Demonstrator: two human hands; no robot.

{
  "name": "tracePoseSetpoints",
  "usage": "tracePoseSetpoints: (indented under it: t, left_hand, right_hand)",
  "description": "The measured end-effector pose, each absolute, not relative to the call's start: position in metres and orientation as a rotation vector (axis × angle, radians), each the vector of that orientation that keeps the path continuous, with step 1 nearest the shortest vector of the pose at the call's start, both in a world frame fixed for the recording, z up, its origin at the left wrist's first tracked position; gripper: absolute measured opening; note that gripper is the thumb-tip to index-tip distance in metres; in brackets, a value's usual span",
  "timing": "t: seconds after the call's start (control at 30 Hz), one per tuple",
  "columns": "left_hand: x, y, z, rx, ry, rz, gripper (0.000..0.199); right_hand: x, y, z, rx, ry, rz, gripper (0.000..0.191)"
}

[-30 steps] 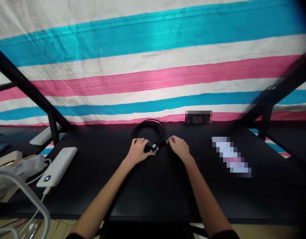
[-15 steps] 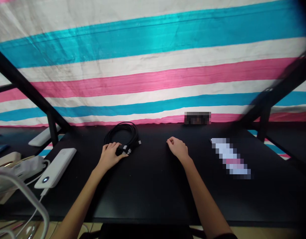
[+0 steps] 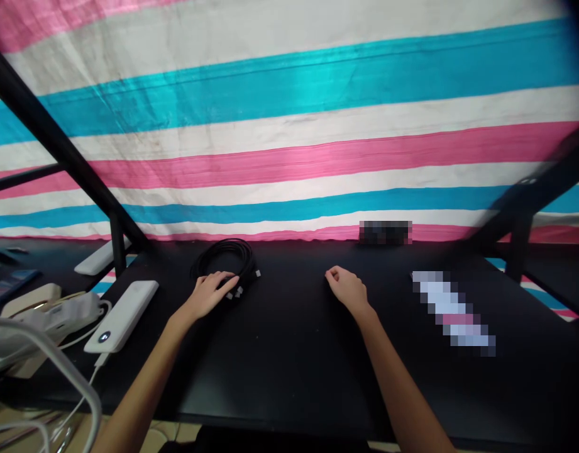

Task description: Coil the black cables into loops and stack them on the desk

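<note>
A coiled black cable (image 3: 242, 251) with several light-coloured plugs lies on the black table (image 3: 270, 358), left of the middle. My left hand (image 3: 210, 294) rests on the near left part of the coil, its fingers over the cable and partly hiding it. Whether those fingers grip a strand is hard to see. To the right, my right hand (image 3: 346, 287) is on the tabletop with its fingers curled together, and nothing shows in it.
A white power bank (image 3: 124, 314) with a plugged-in cable lies left, beside a white power strip (image 3: 77, 314). A pixelated pale object (image 3: 449, 308) is at right, a dark pixelated one (image 3: 386, 232) at the back. Black frame bars (image 3: 67, 157) slant up both sides.
The view has shifted slightly left. My left hand has moved left relative to the coil, and its thumb has drawn in closer to the fingers. The coil has shifted a little.
</note>
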State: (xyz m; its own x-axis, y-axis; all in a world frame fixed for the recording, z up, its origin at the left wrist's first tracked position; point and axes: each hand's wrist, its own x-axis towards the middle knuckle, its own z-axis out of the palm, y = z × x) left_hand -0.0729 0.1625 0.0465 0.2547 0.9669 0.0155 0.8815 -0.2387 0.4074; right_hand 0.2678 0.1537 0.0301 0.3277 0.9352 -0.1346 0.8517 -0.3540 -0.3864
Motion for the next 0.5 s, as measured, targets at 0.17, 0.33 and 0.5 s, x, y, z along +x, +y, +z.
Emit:
tracePoseSetpoints:
  t: [0.17,0.33,0.5]
  left_hand:
    - [-0.041,0.178,0.044,2.209,1.873,0.317,0.055]
    - [-0.033,0.180,0.041,2.131,2.035,0.217,0.048]
    - [-0.048,0.183,0.043,2.069,2.128,0.151,0.053]
  right_hand:
    - [0.269,0.153,0.030,-2.326,-1.603,0.493,0.026]
    - [0.271,0.154,0.028,-2.314,-1.597,0.499,0.026]
    - [0.272,0.155,0.027,-2.314,-1.600,0.500,0.025]
